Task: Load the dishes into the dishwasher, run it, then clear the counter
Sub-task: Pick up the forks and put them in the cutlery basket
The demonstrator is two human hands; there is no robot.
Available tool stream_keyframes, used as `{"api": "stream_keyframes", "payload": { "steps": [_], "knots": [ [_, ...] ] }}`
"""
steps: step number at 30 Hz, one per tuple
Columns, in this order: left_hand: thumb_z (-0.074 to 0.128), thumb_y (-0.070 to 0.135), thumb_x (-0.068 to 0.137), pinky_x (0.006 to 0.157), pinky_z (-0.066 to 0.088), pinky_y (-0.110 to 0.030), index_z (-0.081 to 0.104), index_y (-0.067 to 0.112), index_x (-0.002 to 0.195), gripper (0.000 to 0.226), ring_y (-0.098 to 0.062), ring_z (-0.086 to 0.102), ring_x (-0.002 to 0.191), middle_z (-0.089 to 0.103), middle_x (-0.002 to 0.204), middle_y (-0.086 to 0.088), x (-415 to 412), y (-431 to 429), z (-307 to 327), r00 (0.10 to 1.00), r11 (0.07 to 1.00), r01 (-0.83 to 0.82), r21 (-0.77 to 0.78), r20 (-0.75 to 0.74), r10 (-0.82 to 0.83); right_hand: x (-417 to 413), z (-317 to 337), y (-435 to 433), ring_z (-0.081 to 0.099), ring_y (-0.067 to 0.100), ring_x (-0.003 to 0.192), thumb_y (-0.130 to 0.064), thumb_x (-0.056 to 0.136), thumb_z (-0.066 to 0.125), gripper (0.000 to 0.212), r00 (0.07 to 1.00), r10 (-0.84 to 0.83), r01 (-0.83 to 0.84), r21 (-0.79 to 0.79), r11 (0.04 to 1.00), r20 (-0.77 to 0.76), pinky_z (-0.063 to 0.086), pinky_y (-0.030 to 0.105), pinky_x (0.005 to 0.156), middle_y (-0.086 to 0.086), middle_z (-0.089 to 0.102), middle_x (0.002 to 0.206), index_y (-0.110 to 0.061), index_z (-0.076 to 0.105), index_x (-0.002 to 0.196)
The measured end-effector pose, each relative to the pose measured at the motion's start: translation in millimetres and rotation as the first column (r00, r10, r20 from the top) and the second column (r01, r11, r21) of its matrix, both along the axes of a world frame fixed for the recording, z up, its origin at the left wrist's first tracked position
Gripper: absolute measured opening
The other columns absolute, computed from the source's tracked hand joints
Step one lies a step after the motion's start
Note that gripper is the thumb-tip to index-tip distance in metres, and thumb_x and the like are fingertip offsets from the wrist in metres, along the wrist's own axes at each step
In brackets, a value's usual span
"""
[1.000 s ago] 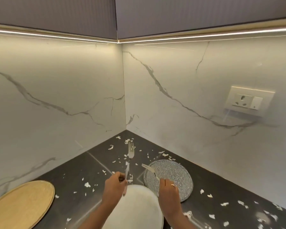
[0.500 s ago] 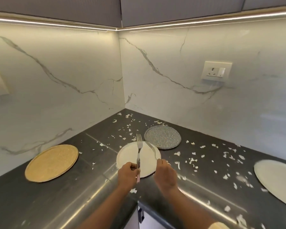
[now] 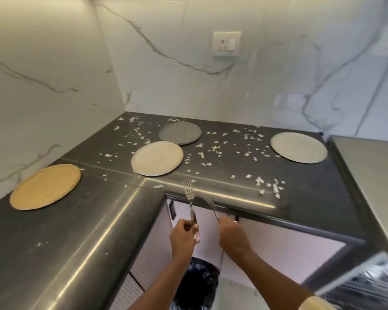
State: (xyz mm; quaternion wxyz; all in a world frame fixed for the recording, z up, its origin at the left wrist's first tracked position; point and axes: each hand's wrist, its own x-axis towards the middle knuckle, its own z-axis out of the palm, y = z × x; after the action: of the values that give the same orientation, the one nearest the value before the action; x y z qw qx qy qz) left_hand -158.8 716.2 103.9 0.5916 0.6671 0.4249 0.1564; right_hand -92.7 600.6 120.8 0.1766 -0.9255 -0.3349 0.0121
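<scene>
Dark stone forms the L-shaped surface (image 3: 300, 193) in front of you, wrapping the corner under marble-patterned walls (image 3: 54, 63). Four round plates lie flat on it. A tan plate (image 3: 45, 186) sits at the left and a pale plate (image 3: 298, 147) at the right end. A white plate (image 3: 157, 158) lies near the inner corner, with a speckled grey plate (image 3: 180, 133) just behind it. All four are on the surface and no dishwasher shows plainly, so I judge you are early in the loading, taking cutlery first.

Your left hand (image 3: 183, 237) and right hand (image 3: 232, 234) hang off the surface, in front of the cabinet doors (image 3: 278, 242), and each is curled round a fork handle. One fork per hand leaves no hand free for a plate, so you will likely need to set the forks down first. The left fork (image 3: 189, 198) stands upright, tines up, bright metal with a pinkish handle end below your fist. The right fork (image 3: 210, 204) curves over towards it. I cannot tell whether the two touch.

White scraps (image 3: 213, 148) litter the surface, thickest between the plates, and they look like work for the clearing step.
</scene>
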Motion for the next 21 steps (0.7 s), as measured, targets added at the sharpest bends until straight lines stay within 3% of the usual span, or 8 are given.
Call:
{"api": "stream_keyframes", "payload": {
  "steps": [2, 3, 6, 10, 15, 18, 21],
  "knots": [
    [0.063, 0.013, 0.087, 0.077, 0.057, -0.042, 0.056, 0.018, 0.077, 0.014, -0.017, 0.061, 0.079, 0.063, 0.080, 0.000, -5, -28, -8, 0.995, 0.997, 0.080, 0.011, -0.052, -0.080, -9, -7, -32, 0.065, 0.023, 0.056, 0.003, 0.071, 0.070, 0.011, 1.000, -0.005, 0.005, -0.016, 1.000, 0.024, 0.052, 0.024, 0.049, 0.013, 0.066, 0.069, -0.002, 0.067, 0.081],
    [0.063, 0.013, 0.087, 0.078, 0.057, -0.042, 0.057, 0.017, 0.078, 0.012, -0.018, 0.061, 0.080, 0.063, 0.080, 0.000, -7, -42, -13, 0.991, 0.993, 0.114, 0.010, -0.071, -0.113, -14, -11, -48, 0.065, 0.021, 0.060, -0.002, 0.075, 0.069, 0.010, 1.000, -0.008, 0.008, -0.034, 0.999, 0.008, 0.053, 0.022, 0.053, 0.012, 0.067, 0.073, -0.003, 0.067, 0.085],
    [0.063, 0.012, 0.087, 0.077, 0.057, -0.042, 0.058, 0.015, 0.080, 0.009, -0.022, 0.062, 0.081, 0.065, 0.083, -0.005, -13, -86, -26, 0.973, 0.979, 0.202, 0.027, -0.115, -0.198, -26, -34, -95, 0.062, 0.023, 0.091, -0.011, 0.098, 0.034, 0.028, 0.994, -0.074, 0.069, -0.063, 0.996, -0.079, 0.052, 0.026, 0.080, 0.011, 0.062, 0.106, -0.007, 0.055, 0.116],
    [0.065, 0.006, 0.084, 0.062, 0.051, -0.030, 0.054, 0.021, 0.067, 0.025, -0.017, 0.058, 0.068, 0.062, 0.070, -0.001, -25, -148, -51, 0.948, 0.954, 0.288, 0.080, -0.164, -0.273, -50, -63, -161, 0.059, 0.024, 0.101, -0.006, 0.097, 0.028, 0.033, 0.966, -0.212, 0.197, -0.109, 0.974, -0.148, 0.050, 0.029, 0.087, 0.010, 0.056, 0.117, -0.008, 0.047, 0.123],
    [0.067, 0.003, 0.081, 0.073, 0.055, -0.044, 0.057, 0.012, 0.066, 0.020, -0.024, 0.059, 0.070, 0.064, 0.073, -0.014, -35, -219, -87, 0.869, 0.910, 0.415, -0.013, -0.291, -0.400, -83, -87, -249, 0.056, 0.025, 0.111, 0.000, 0.090, 0.031, 0.037, 0.861, -0.427, 0.385, -0.194, 0.902, -0.275, 0.047, 0.031, 0.091, 0.012, 0.053, 0.124, -0.006, 0.044, 0.124],
    [0.064, 0.000, 0.081, 0.071, 0.052, -0.049, 0.057, 0.006, 0.069, 0.015, -0.037, 0.062, 0.071, 0.063, 0.074, -0.026, -37, -261, -108, 0.793, 0.848, 0.529, -0.027, -0.341, -0.505, -100, -101, -300, 0.055, 0.024, 0.113, -0.002, 0.092, 0.032, 0.036, 0.787, -0.534, 0.477, -0.243, 0.844, -0.309, 0.046, 0.032, 0.094, 0.010, 0.052, 0.127, -0.007, 0.043, 0.127],
    [0.061, -0.003, 0.080, 0.062, 0.053, -0.045, 0.055, 0.012, 0.061, 0.025, -0.032, 0.060, 0.061, 0.060, 0.060, -0.014, -33, -303, -117, 0.737, 0.790, 0.613, 0.007, -0.366, -0.568, -113, -112, -345, 0.055, 0.025, 0.114, -0.002, 0.092, 0.033, 0.037, 0.695, -0.634, 0.570, -0.278, 0.773, -0.338, 0.044, 0.034, 0.093, 0.009, 0.049, 0.128, -0.008, 0.042, 0.127]
  ]
}}
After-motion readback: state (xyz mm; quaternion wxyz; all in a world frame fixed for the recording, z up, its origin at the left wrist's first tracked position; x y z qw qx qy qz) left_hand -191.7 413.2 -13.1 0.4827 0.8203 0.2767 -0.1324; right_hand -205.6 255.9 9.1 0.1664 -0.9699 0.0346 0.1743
